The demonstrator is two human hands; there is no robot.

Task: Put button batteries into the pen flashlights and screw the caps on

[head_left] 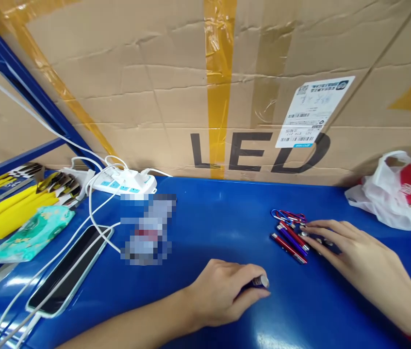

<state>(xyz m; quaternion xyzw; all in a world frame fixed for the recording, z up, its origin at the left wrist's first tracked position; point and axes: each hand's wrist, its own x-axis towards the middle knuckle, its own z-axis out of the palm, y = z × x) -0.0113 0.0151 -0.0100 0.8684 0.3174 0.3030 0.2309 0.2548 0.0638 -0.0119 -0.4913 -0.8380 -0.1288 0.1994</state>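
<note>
My left hand (232,293) is closed around a small dark cylinder with a round silver end (262,281); most of its body is hidden by the fingers. Off to the right, my right hand (351,249) reaches to a small group of slim metal tubes, thumb and fingertips brought together at small shiny silver bits (303,234). What those fingertips hold is too small to make out. Beside them lie a red tube (288,248) and a purple tube (295,240), with another red one close by. Blue and red carabiner clips (281,216) rest just behind. Dark small pieces (327,242) show partly under my right hand.
A large cardboard box (176,82) stands along the back of the blue table (205,218). On the left are a power strip (128,184) with white cables, a phone (69,271), a green tissue pack (32,232) and yellow-handled tools (23,208). A white plastic bag (380,194) sits far right.
</note>
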